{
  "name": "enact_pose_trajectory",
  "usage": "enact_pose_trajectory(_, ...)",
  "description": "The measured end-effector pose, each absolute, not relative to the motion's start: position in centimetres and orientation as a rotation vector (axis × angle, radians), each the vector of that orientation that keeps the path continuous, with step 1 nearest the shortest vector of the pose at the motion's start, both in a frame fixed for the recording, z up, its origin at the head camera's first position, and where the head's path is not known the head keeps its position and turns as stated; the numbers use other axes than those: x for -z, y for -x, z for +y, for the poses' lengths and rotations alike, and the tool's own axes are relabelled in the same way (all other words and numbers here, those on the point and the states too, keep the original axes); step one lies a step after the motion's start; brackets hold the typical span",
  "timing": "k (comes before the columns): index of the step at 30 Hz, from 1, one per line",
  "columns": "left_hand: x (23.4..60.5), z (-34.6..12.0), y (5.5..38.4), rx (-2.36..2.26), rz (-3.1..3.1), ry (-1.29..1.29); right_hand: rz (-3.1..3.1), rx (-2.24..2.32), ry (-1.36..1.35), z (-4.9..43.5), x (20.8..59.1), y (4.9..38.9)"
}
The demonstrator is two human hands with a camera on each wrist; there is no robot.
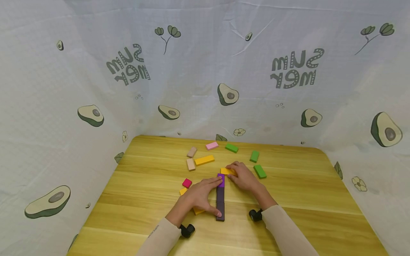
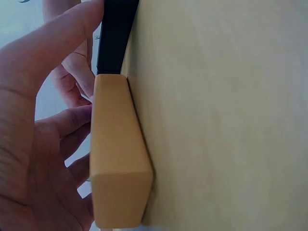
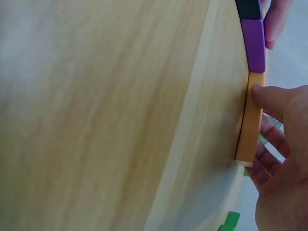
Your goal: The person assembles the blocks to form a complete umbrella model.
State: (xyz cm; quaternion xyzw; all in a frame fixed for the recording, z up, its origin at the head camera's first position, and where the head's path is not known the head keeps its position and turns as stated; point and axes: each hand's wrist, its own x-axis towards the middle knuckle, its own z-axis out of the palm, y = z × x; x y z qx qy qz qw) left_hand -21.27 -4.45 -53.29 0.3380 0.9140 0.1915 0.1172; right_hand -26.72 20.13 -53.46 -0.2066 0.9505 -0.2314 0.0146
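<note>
A line of blocks runs down the table's middle: a purple block (image 1: 221,184) at the far end, then two dark blocks (image 1: 220,195) end to end. My left hand (image 1: 201,193) spans this line, fingertips on the purple block and thumb on the nearest dark block. Between thumb and fingers, my right hand (image 1: 246,178) pinches a yellow-orange block (image 1: 225,171) that lies crosswise at the purple block's far end. The right wrist view has that block (image 3: 249,125) meeting the purple one (image 3: 254,45). Another orange block (image 2: 118,139), partly covered by my left hand from above, abuts the dark block (image 2: 115,43).
Loose blocks lie around: a red one (image 1: 187,183) and a yellow one (image 1: 183,191) left of my left hand, two beige ones (image 1: 190,164), a long yellow one (image 1: 204,160), a pink one (image 1: 212,145), and green ones (image 1: 259,171) behind and right. Patterned cloth (image 1: 192,71) surrounds the table.
</note>
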Motion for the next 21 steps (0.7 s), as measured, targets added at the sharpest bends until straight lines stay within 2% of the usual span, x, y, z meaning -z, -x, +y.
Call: enact_pose_trajectory(21,53.29,-4.42,21.2,-0.591,2.665,-0.994,2.983,0.697,0.623,20.22,53.59,26.31)
